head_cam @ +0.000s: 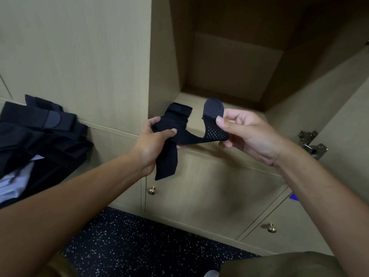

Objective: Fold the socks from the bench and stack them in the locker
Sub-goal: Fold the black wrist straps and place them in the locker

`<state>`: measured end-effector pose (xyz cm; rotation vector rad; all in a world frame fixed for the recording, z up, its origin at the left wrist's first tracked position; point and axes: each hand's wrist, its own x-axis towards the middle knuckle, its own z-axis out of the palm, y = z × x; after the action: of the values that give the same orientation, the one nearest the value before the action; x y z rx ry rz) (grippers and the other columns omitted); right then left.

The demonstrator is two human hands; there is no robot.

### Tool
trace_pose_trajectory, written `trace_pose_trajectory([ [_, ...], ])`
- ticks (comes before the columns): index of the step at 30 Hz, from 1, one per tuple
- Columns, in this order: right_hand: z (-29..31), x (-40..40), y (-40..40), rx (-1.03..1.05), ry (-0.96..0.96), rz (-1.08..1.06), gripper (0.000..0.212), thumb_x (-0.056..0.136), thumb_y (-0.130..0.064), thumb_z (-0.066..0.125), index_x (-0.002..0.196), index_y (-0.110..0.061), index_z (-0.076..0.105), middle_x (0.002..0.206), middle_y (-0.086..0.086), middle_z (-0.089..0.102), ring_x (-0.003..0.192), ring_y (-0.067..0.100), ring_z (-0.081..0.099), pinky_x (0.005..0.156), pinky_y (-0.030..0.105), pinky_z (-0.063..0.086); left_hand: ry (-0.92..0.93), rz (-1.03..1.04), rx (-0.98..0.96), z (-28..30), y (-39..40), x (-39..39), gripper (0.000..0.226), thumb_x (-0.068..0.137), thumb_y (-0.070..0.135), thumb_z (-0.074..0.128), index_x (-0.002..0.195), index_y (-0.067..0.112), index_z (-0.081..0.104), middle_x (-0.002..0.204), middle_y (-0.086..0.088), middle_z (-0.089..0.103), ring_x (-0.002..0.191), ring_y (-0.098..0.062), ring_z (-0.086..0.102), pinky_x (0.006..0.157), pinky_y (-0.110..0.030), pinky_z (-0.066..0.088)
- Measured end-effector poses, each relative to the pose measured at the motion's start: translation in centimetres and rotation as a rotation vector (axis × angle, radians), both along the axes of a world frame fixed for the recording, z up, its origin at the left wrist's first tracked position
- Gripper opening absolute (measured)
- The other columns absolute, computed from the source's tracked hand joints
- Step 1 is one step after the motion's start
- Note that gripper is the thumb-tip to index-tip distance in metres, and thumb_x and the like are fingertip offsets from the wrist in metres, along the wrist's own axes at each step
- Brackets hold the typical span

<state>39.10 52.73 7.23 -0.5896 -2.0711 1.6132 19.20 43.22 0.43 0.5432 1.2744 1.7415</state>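
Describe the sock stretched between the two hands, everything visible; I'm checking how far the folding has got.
The black sock is thin knit with a mesh of small pale dots and a grey toe patch turned upward. It hangs in the air before the open locker, unfolded and slightly twisted. The right hand pinches its toe end; the left hand grips its other end together with what looks like a second sock, whose dotted part dangles below that hand.

Bare forearms, no sleeves in view; olive-brown trousers at the knees
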Motion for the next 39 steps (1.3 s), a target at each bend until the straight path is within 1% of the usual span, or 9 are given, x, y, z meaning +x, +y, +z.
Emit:
trace_pose_trajectory([
  [8,0.0,0.7,0.3,-0.052,-0.020,0.054,0.048,0.094,-0.018,0.057,0.121,0.021,0.051,0.086,0.012,0.060,0.055,0.006,0.049,0.052,0.019,0.039,-0.030,0.015,-0.026,0.3,-0.1,-0.2,0.069,0.088,0.007,0.078,0.144,0.018,0.039,0.113,-0.004,0.066,0.058,-0.009,0.073,0.053,-0.022,0.057],
  [13,0.0,0.4,0.8,-0.033,0.150,-0.146,0.025,0.099,-0.027,0.058,0.106,-0.003,0.059,0.085,0.003,0.065,0.074,0.011,0.057,0.067,0.024,0.049,0.165,-0.117,-0.001,0.1,-0.3,0.1,0.076,0.086,0.007,0.080,0.145,0.030,0.038,0.114,0.004,0.065,0.067,-0.021,0.070,0.066,-0.032,0.061],
  [17,0.7,0.0,0.8,-0.064,0.368,-0.326,0.015,0.106,-0.021,0.053,0.104,-0.006,0.051,0.079,0.008,0.057,0.058,0.010,0.046,0.053,0.022,0.035,0.373,-0.410,-0.032,0.1,-0.8,0.9,0.030,0.105,0.036,0.054,0.130,0.022,0.062,0.114,-0.016,0.071,0.066,-0.021,0.064,0.069,-0.033,0.058],
  [20,1.2,0.0,1.0,0.012,0.375,-0.426,0.022,0.104,-0.023,0.057,0.090,-0.009,0.047,0.087,0.019,0.042,0.049,0.010,0.040,0.043,0.021,0.026,0.405,-0.713,-0.209,-0.9,-1.2,1.4,0.070,0.102,0.067,0.021,0.128,0.018,0.064,0.111,-0.014,0.075,0.070,-0.020,0.064,0.072,-0.032,0.055],
  [23,1.1,-0.2,1.1,0.060,0.336,-0.506,0.019,0.104,-0.023,0.058,0.096,-0.007,0.050,0.094,0.017,0.042,0.046,0.010,0.038,0.041,0.021,0.023,0.433,-0.904,-0.234,-1.8,-1.4,1.7,0.087,0.094,0.078,0.015,0.132,0.016,0.062,0.114,-0.012,0.074,0.072,-0.022,0.062,0.077,-0.035,0.053],
  [28,0.7,0.3,1.6,0.107,0.270,-0.643,0.016,0.104,-0.021,0.058,0.099,-0.006,0.056,0.079,0.018,0.046,0.043,0.009,0.040,0.040,0.021,0.025,0.561,-0.843,-0.178,-2.0,-1.3,2.0,0.041,0.099,0.051,0.055,0.096,0.013,0.072,0.087,-0.013,0.072,0.058,-0.019,0.061,0.061,-0.028,0.054],
  [30,0.4,0.6,1.8,0.120,0.240,-0.699,0.014,0.104,-0.021,0.059,0.103,-0.007,0.058,0.073,0.009,0.052,0.041,0.008,0.042,0.039,0.021,0.027,0.610,-0.762,-0.204,-2.2,-1.0,2.0,0.042,0.099,0.047,0.058,0.084,0.010,0.071,0.072,-0.013,0.067,0.051,-0.019,0.059,0.057,-0.026,0.052],
  [37,0.1,0.8,2.2,0.098,0.317,-0.715,0.015,0.104,-0.015,0.058,0.110,-0.001,0.056,0.084,0.013,0.068,0.051,0.008,0.067,0.046,0.019,0.048,0.573,-0.804,-0.302,-1.6,-0.7,1.6,0.038,0.096,0.044,0.065,0.073,0.016,0.076,0.058,-0.011,0.059,0.047,-0.020,0.053,0.056,-0.026,0.050],
  [39,0.2,0.7,2.2,0.119,0.346,-0.709,0.020,0.104,-0.015,0.058,0.113,0.003,0.056,0.087,0.017,0.067,0.052,0.009,0.068,0.048,0.019,0.050,0.573,-0.839,-0.318,-1.9,-0.6,1.4,0.033,0.098,0.039,0.065,0.086,0.010,0.076,0.061,-0.010,0.059,0.048,-0.018,0.054,0.057,-0.027,0.050],
])
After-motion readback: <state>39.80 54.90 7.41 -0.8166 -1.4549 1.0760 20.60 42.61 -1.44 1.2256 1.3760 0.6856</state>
